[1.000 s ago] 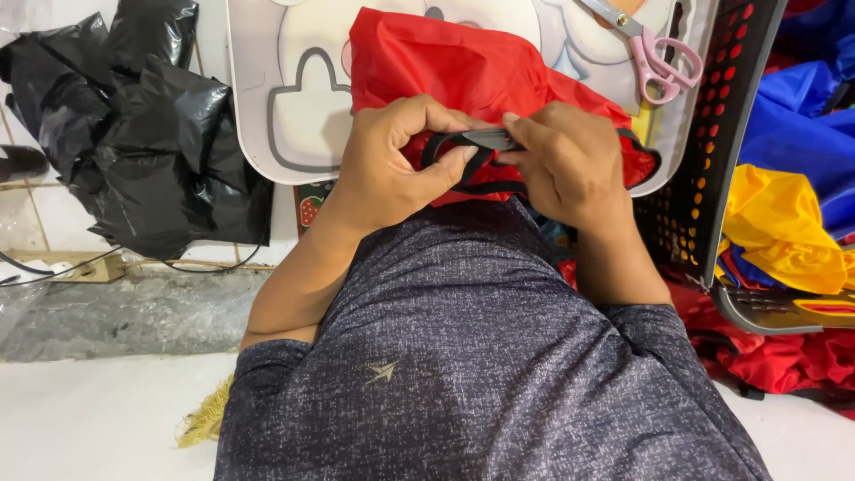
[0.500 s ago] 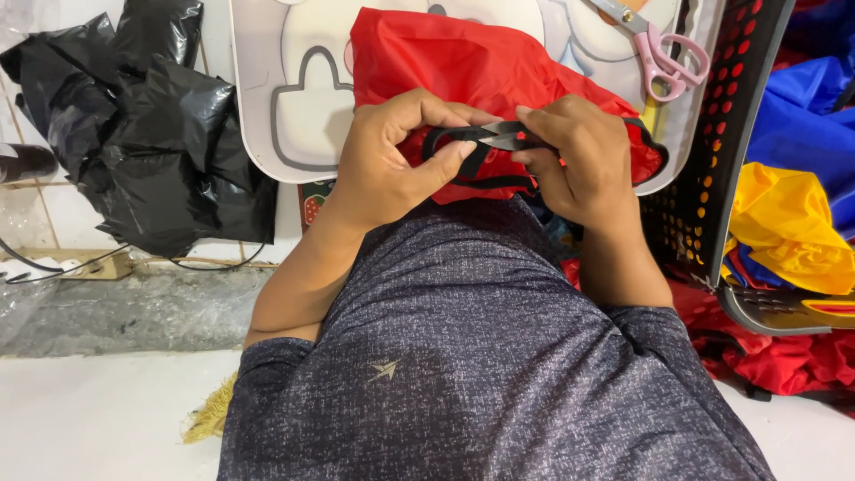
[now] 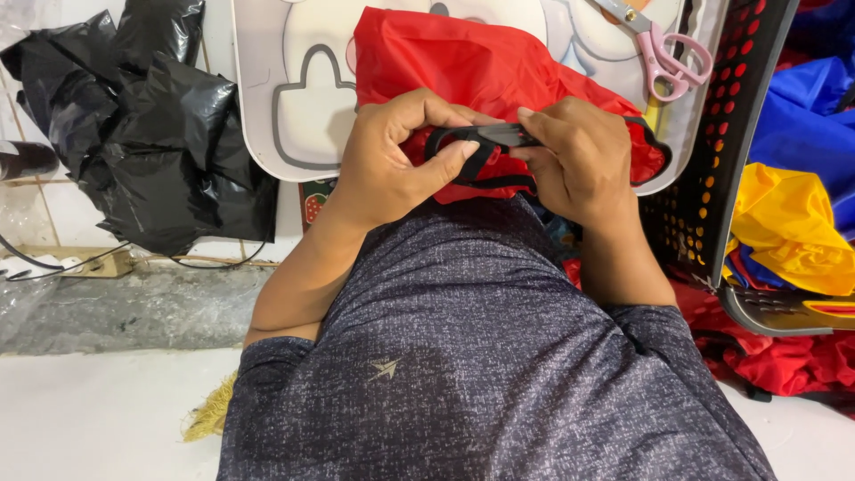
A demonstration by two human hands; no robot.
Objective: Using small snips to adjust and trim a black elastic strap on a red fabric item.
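A white tiled wall and pale floor frame the scene, and across our lap sits a white cartoon-printed board (image 3: 312, 98) carrying a bundle of red fabric (image 3: 481, 62). We are looking down over our own grey speckled shirt (image 3: 463, 356) at both hands, which meet just in front of that bundle. A second ago the black strap (image 3: 485, 135) sat lower, bunched between the palms against the red cloth; now we have it lifted and drawn out, so it reads as a flat band stretched between the hands. Our left hand (image 3: 392, 160) is closed on the strap's left end, thumb pressed over a small loop of it, fingers curled round. Our right hand (image 3: 579, 160) is closed too, pinching the band from above with the fingertips. In our judgement that pull straightens the strap for handling where it joins the fabric. Its long axis runs left to right, nearly level, and on the right it trails on in a curve around the edge of the red cloth. Pink-handled scissors (image 3: 663, 49) lie untouched at the board's upper right. A dark perforated basket (image 3: 712, 178) stands just beside, with yellow cloth (image 3: 784, 223) and blue cloth (image 3: 815, 107) beyond, and a crumpled black plastic bag (image 3: 151, 134) slumps at left.
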